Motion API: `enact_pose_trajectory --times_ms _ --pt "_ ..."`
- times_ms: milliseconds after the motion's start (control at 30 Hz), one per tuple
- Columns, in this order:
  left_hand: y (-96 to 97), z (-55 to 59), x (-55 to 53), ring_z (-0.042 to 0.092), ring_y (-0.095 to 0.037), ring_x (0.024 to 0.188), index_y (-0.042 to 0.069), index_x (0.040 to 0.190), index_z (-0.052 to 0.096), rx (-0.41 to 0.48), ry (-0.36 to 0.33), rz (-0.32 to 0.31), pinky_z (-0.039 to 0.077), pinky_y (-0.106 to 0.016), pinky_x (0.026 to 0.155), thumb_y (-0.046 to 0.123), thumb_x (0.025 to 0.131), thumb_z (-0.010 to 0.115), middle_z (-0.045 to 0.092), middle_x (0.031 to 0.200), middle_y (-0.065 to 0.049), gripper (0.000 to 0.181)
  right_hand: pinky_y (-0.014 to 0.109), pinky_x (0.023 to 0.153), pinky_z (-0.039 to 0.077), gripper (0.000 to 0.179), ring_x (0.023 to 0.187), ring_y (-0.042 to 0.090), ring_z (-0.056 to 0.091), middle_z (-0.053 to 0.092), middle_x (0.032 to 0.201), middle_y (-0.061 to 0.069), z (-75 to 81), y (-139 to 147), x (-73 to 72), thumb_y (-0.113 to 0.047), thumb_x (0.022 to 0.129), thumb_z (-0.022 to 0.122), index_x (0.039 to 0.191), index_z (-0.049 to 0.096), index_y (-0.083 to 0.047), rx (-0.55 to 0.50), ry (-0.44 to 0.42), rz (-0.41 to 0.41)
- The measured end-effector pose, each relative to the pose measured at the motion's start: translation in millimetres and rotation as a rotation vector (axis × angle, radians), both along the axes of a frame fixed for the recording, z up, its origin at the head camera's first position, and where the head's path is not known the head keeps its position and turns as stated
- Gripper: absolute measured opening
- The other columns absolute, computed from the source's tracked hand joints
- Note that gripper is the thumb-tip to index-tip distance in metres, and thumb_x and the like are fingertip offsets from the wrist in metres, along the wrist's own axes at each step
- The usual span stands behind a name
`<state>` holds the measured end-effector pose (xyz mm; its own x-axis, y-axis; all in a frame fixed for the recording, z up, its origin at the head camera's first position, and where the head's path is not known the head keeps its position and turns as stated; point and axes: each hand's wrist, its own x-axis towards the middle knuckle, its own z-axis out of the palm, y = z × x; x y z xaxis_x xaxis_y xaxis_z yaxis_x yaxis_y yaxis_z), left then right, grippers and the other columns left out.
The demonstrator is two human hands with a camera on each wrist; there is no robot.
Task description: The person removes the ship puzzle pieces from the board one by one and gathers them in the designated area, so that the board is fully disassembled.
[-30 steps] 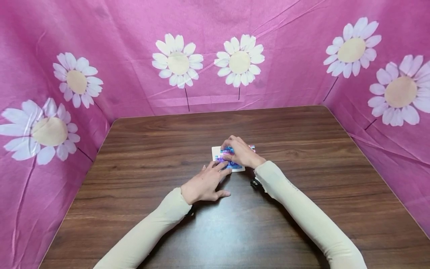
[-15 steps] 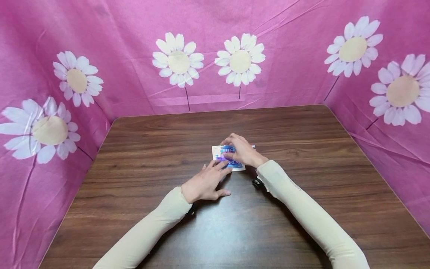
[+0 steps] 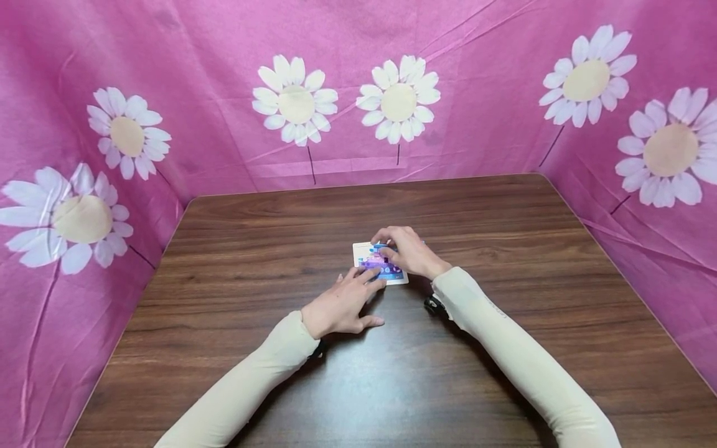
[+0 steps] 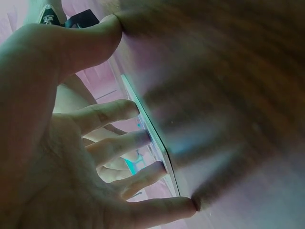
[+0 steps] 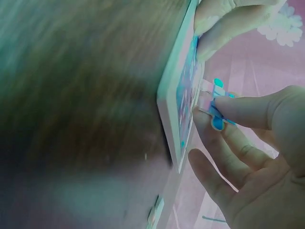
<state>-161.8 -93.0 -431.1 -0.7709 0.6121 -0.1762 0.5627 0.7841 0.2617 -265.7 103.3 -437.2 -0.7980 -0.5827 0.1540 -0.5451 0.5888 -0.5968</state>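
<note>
A small white-bordered puzzle board (image 3: 361,250) with a blue and purple picture lies flat on the table. My left hand (image 3: 342,305) reaches over its near left edge with spread, nearly straight fingers; in the left wrist view fingertips touch the board (image 4: 147,126), while the thumb and little finger reach the table. Just above the board's right part, my right hand (image 3: 411,252) pinches a small blue and pink jigsaw piece (image 5: 218,107) between thumb and fingers. The piece looks tilted and raised off the board in the right wrist view.
Beyond the board in the right wrist view, another small flat piece (image 5: 156,213) lies on the wooden table (image 3: 269,249). Pink cloth (image 3: 224,93) with white flowers stands along the table's back and sides. Both wrists carry dark straps.
My right hand has shifted slightly right with the jigsaw piece, uncovering more of the board's picture. The left hand has stayed in place, and the board has not moved visibly.
</note>
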Motion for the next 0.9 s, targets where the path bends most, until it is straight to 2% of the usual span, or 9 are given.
enact_pose_trajectory --times_ms 133,233,500,700,900 --pt "0.3 -0.7 -0.8 0.032 -0.043 0.155 0.017 0.157 0.045 0.001 -0.004 0.003 0.04 -0.071 0.113 0.053 0.095 0.072 0.034 0.17 -0.011 0.077 0.048 0.094 0.059 0.025 0.103 0.032 0.073 0.076 0.119 0.016 1.8 8.5 -1.6 -0.003 0.096 0.068 0.121 0.073 -0.002 -0.029 -0.015 -0.024" --pt "0.2 -0.8 -0.6 0.033 -0.043 0.154 0.017 0.157 0.046 0.004 -0.01 0.01 0.04 -0.07 0.113 0.053 0.094 0.073 0.035 0.169 -0.011 0.077 0.046 0.09 0.059 0.025 0.098 0.031 0.073 0.077 0.116 0.016 2.7 16.6 -3.2 -0.005 0.098 0.068 0.122 0.071 -0.001 -0.04 -0.031 -0.057" --pt "0.3 -0.5 0.8 0.035 -0.042 0.152 0.017 0.156 0.047 0.023 0.002 0.002 0.04 -0.07 0.113 0.052 0.094 0.073 0.036 0.168 -0.011 0.076 0.029 0.068 0.059 0.015 0.075 0.026 0.073 0.078 0.099 0.017 3.9 46.9 -8.4 -0.007 0.098 0.071 0.112 0.071 -0.002 -0.095 -0.084 -0.144" --pt "0.5 0.6 1.1 0.035 -0.042 0.152 0.017 0.156 0.046 0.034 -0.001 0.002 0.04 -0.071 0.113 0.052 0.094 0.073 0.036 0.168 -0.012 0.076 0.025 0.075 0.055 0.013 0.081 0.023 0.073 0.078 0.096 0.014 5.7 73.5 -12.8 -0.009 0.098 0.071 0.109 0.074 -0.004 -0.075 -0.045 -0.22" --pt "0.7 1.4 0.6 0.035 -0.042 0.153 0.015 0.157 0.046 0.04 -0.007 0.0 0.038 -0.071 0.114 0.051 0.094 0.074 0.036 0.168 -0.012 0.077 0.02 0.071 0.053 0.014 0.08 0.021 0.072 0.078 0.094 0.014 5.2 92.7 -14.0 -0.011 0.098 0.071 0.109 0.074 -0.003 -0.072 -0.037 -0.261"
